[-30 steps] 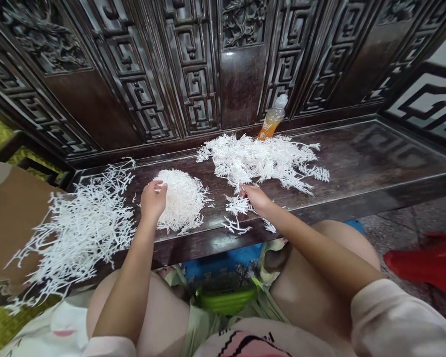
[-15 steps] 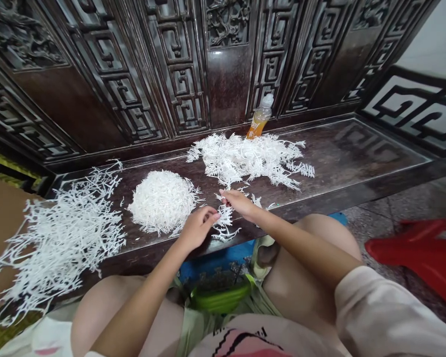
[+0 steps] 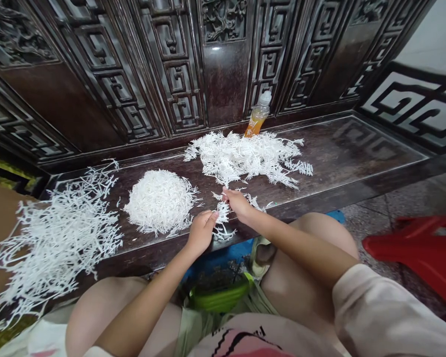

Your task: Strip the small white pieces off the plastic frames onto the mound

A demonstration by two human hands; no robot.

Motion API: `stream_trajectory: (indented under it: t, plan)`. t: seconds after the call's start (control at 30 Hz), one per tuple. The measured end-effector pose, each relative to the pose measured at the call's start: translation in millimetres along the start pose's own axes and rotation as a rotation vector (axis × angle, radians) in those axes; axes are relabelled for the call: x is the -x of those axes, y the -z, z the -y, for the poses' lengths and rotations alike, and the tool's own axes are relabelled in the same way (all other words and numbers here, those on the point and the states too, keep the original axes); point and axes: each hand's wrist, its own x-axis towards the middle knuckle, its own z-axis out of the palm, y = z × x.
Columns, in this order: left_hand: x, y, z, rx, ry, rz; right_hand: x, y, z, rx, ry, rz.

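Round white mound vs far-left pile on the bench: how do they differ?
The round mound is compact and domed; the far-left pile is loose and spread flat. The mound's strands are densely packed, while the pile's branches lie open with gaps. The mound covers less area and sits wholly on the dark wooden bench; the pile is wider and reaches over a brown sheet. Both are white branching strands.

The left hand (image 3: 201, 233) and right hand (image 3: 238, 206) are bare, as are the forearms and the thighs (image 3: 301, 277). A loose, pale pink sleeve (image 3: 390, 312) covers the right upper arm at 4 o'clock; the left sleeve (image 3: 96, 352) barely shows at 7 o'clock. The matching shirt (image 3: 267, 344) at 6 o'clock carries a pink patch with jagged black lines. Pale green shorts (image 3: 193, 332) show just above it.
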Motion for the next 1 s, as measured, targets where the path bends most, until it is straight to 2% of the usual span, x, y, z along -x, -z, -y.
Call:
stream_trajectory:
  t: [0.17, 0.37, 0.6, 0.8, 0.93, 1.0]
  plan:
    - [2.7, -10.2, -5.6, 0.025, -0.037, -0.049, -1.6, -0.9, 0.4, -0.108, -0.062, -0.109]
    - [4.2, -9.1, -15.6, 0.059, -0.056, -0.122, -7.7, 1.8, 2.1, -0.122, -0.058, -0.2]
    - [8.9, -18.4, -19.6, 0.179, 0.032, -0.128, -7.8, 0.2, 3.6, -0.127, -0.081, -0.278]
    - [10.1, -18.8, -20.8, 0.198, 0.005, -0.054, -5.6, 0.2, 10.1, -0.158, -0.08, -0.288]
    - [7.6, -20.0, -21.8, 0.263, 0.043, -0.058, -6.0, -3.4, 4.0, -0.128, -0.066, -0.283]
    - [9.6, -20.4, -27.0, 0.305, 0.072, -0.085, -8.9, 0.0, 1.2, -0.045, -0.013, -0.208]
